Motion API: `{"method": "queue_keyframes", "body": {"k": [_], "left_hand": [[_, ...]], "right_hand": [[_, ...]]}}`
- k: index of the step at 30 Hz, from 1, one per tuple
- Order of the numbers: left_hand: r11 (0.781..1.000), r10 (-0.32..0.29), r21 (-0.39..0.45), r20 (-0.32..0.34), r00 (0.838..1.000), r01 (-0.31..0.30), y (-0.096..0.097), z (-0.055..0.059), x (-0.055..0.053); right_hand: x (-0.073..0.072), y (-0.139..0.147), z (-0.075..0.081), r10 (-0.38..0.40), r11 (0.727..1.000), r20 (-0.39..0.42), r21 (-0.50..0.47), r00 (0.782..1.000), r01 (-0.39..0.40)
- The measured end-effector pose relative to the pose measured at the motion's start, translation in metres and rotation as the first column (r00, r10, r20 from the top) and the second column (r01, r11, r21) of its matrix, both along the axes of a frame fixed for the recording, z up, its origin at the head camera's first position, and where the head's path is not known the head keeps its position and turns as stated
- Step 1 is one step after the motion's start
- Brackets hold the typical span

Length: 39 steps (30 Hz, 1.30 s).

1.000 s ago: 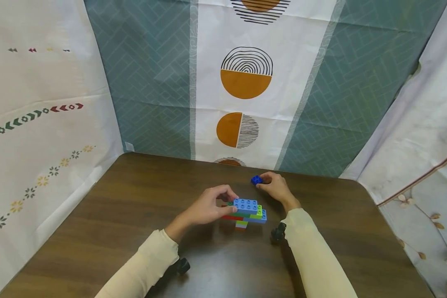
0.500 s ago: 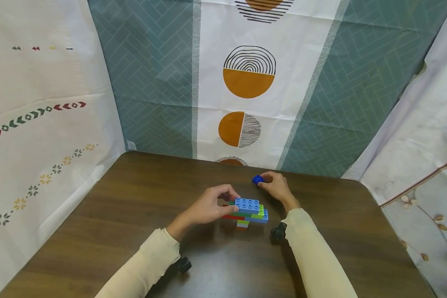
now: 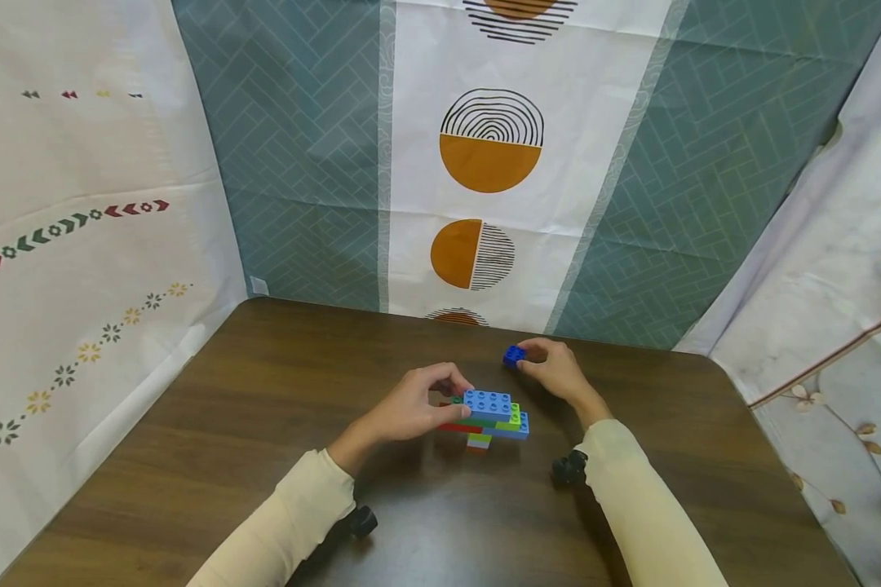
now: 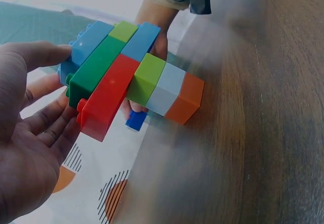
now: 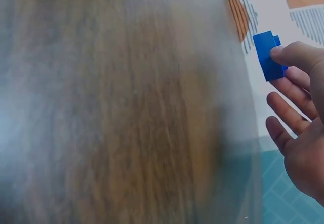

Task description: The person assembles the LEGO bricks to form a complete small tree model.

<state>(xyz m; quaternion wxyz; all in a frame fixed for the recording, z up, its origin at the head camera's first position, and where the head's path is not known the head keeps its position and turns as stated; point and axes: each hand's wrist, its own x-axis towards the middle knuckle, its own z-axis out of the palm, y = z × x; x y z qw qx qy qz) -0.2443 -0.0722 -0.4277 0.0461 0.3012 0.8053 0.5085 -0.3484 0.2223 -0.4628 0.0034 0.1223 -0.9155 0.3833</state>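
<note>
A stack of toy building bricks stands on the wooden table, with a narrow column of lime, white and orange bricks (image 4: 185,100) at its foot. Above the column lie a red brick (image 4: 111,97), a green brick (image 4: 96,72) and a light blue top brick (image 3: 487,403). My left hand (image 3: 414,405) pinches the light blue top brick at its left end, thumb on the near side. Farther back and to the right, my right hand (image 3: 554,371) holds a small dark blue brick (image 5: 268,57) between thumb and fingers. Its other fingers are spread loosely.
The brown table (image 3: 264,383) reaches back to a patterned curtain (image 3: 301,163). White cloth hangs (image 3: 81,244) on the left, and flowered cloth (image 3: 837,391) on the right. Dark wrist cameras sit under both sleeves.
My right hand and forearm have shifted slightly to the right, bringing the dark blue brick along. The left hand stays on the stack as before.
</note>
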Motion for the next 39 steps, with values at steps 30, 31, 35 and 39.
{"method": "queue_keyframes", "body": {"k": [30,31,35,39], "left_hand": [[1.0,0.005,-0.005,-0.013,1.0,-0.005,0.0,-0.001,0.001],[1.0,0.005,-0.003,-0.013,1.0,-0.005,0.0,-0.001,0.001],[1.0,-0.002,0.003,-0.017,1.0,0.002,0.0,-0.001,0.001],[1.0,-0.007,0.004,-0.023,1.0,0.007,0.0,-0.002,0.0]], "right_hand": [[0.091,-0.017,0.075,0.225,0.968,-0.177,-0.075,0.958,-0.241],[0.094,-0.018,0.076,0.232,0.965,-0.177,-0.08,0.956,-0.249],[0.103,-0.021,0.077,0.254,0.958,-0.189,-0.082,0.948,-0.273],[0.109,-0.022,0.074,0.271,0.952,-0.21,-0.086,0.939,-0.294]]}}
